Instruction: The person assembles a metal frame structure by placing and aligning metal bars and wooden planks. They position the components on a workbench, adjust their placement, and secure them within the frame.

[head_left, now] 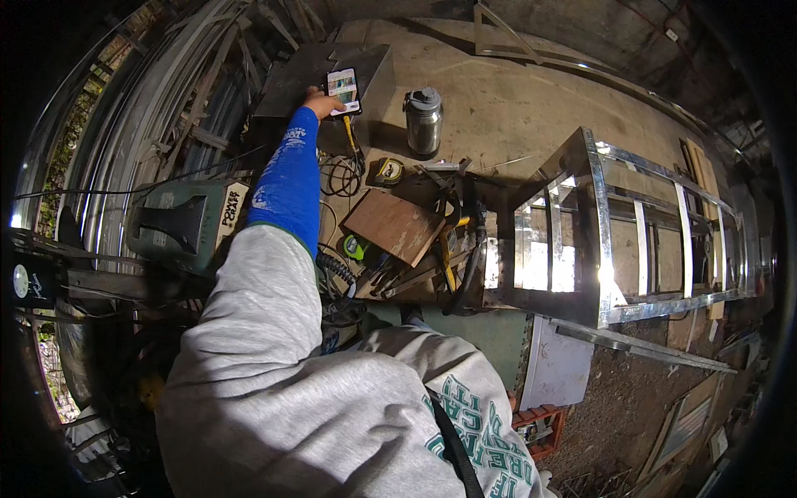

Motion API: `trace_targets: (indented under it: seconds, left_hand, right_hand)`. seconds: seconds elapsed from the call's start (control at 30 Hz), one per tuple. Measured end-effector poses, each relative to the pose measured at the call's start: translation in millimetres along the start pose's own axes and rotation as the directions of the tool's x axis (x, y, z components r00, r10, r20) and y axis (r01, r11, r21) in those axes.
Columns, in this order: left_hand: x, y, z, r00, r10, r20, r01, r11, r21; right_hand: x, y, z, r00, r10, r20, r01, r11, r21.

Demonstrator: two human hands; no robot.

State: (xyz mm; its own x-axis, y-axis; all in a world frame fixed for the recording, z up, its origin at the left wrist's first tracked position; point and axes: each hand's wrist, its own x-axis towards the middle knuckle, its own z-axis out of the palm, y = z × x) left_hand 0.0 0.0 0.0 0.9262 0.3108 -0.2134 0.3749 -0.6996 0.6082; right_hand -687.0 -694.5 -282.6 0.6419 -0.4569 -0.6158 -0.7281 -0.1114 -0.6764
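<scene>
Head view: gripping a lit, black-edged rectangular phone [343,85] in the left hand [320,103], left of the grey-lidded cylindrical steel bottle [423,126]. Cannot tell the right hand's state: out of frame. Below that bottle, spotting a rectangular reddish-brown wooden block [393,224]; right of it, a shiny barred metal frame [642,249].

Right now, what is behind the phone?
Around the phone, parts of the grey metal box show. The left hand is at its lower left edge. Whatever lies directly behind the phone is covered.
</scene>
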Motion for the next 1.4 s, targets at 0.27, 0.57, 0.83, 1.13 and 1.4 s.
trace_targets:
  seconds: [0.27,0.57,0.83,1.13,1.4]
  left_hand:
    - [12.3,-33.1,-35.2,0.996,-0.091,0.014,0.073,0.697,-0.713]
    - [8.7,-33.4,1.6,0.993,0.104,-0.054,-0.106,0.594,-0.798]
    - [-103.7,16.3,7.0,0.712,0.017,-0.702,-0.422,0.809,-0.409]
    - [-411.4,103.6,214.0,0.816,0.302,-0.493,-0.570,0.567,-0.595]
    - [-563.2,125.3,334.7,0.926,0.378,0.003,-0.289,0.711,-0.641]
  right_hand:
    - [15.4,-10.3,9.1,0.999,0.032,-0.012,-0.032,0.999,-0.030]
    - [-1.4,-18.2,-11.9,0.981,0.025,-0.190,-0.051,0.989,-0.136]
    - [9.1,-19.2,-44.5,0.971,0.216,-0.105,-0.192,0.961,0.200]
    - [101.5,-1.0,-123.0,0.978,0.034,-0.204,-0.080,0.972,-0.220]
    - [164.2,-48.7,-205.0,0.850,-0.166,-0.501,0.163,0.985,-0.049]
